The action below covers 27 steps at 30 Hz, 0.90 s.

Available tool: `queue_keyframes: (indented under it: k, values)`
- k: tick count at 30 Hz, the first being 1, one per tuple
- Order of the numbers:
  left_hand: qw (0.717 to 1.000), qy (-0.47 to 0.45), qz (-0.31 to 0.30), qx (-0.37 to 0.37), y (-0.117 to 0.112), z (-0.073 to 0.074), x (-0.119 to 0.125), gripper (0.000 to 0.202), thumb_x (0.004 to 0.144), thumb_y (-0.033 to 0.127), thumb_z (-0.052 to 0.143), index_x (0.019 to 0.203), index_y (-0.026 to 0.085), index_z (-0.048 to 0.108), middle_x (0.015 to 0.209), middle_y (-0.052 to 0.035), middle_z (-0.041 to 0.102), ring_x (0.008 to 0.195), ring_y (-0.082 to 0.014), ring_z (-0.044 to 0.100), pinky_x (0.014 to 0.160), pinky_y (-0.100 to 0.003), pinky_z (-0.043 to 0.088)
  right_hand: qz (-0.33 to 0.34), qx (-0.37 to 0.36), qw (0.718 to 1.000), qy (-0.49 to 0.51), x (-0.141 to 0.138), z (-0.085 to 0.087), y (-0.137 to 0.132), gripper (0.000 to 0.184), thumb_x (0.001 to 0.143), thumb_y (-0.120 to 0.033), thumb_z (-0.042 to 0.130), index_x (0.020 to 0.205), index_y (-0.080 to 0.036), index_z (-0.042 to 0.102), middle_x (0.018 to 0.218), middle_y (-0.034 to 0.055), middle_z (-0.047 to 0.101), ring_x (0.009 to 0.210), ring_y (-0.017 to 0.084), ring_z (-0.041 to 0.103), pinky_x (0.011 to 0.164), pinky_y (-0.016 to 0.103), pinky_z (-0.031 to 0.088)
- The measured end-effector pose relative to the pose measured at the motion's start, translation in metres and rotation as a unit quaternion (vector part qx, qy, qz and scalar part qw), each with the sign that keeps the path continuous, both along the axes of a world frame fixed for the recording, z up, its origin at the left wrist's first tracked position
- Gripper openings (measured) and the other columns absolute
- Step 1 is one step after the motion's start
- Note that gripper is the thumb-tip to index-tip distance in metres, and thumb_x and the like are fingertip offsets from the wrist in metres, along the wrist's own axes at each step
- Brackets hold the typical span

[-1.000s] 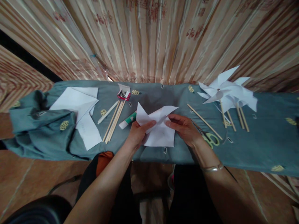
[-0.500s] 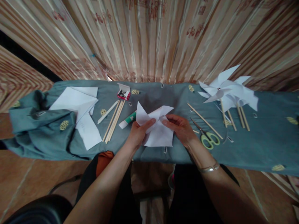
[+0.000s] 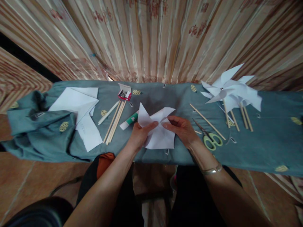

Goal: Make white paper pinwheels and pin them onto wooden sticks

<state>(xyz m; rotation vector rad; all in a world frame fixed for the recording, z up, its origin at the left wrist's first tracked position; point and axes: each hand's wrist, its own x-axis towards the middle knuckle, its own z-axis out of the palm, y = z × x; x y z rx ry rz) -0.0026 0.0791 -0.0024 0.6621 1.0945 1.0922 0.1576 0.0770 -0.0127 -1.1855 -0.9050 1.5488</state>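
Both hands hold a white paper pinwheel above the front part of the cloth-covered table. My left hand grips its left side, thumb pressed near the centre. From the right, my right hand pinches the paper, its thumb also near the middle. One pointed corner stands up at the upper left, and another blade spreads to the upper right. The fingers behind the paper are hidden. Just left of the pinwheel lies a green and white glue stick. Scissors with pale green handles lie beside my right hand.
Several wooden sticks and a white pen lie near a small red box of metal pins. White paper sheets rest at left. Assembled pinwheels lie at right; a single stick lies behind the scissors.
My right thumb has shifted slightly left, toward the centre of the paper. Both hands keep hold of the pinwheel, and the things on the table stay put.
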Motion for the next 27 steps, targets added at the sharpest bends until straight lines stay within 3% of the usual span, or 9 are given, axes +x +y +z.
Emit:
queue_keyframes:
  k: [7,14,27]
  values:
    - [1.000,-0.002,0.010,-0.007,0.0003,0.0000,0.0003,0.031,0.054,0.026,0.084,0.080,0.013,0.074,0.082,-0.0087,0.076,0.071,-0.0211,0.069,0.070,-0.031,0.056,0.016,-0.002,1.000,0.001,0.0022,0.0009,-0.0009,0.027,0.057,-0.036,0.086,0.079,-0.025,0.074,0.082,-0.0009,0.076,0.076,0.017,0.067,0.078,0.033,0.053]
    - [1.000,-0.004,0.013,-0.011,-0.0001,0.0012,-0.0009,0.030,0.052,0.027,0.086,0.075,0.012,0.074,0.078,-0.0086,0.075,0.068,-0.0199,0.068,0.068,-0.031,0.054,0.050,-0.055,0.997,0.012,0.0027,0.0058,-0.0031,0.030,0.062,-0.042,0.082,0.084,-0.023,0.077,0.080,0.0006,0.076,0.073,0.016,0.067,0.075,0.032,0.052]
    - [1.000,-0.017,0.008,-0.023,-0.0006,0.0030,-0.0008,0.028,0.053,0.025,0.084,0.075,0.011,0.073,0.073,-0.0074,0.075,0.064,-0.0176,0.066,0.065,-0.028,0.052,0.107,-0.039,0.994,0.004,0.0081,0.0062,-0.0046,0.026,0.066,-0.038,0.081,0.086,-0.022,0.077,0.082,0.0001,0.076,0.075,0.015,0.066,0.077,0.031,0.052]
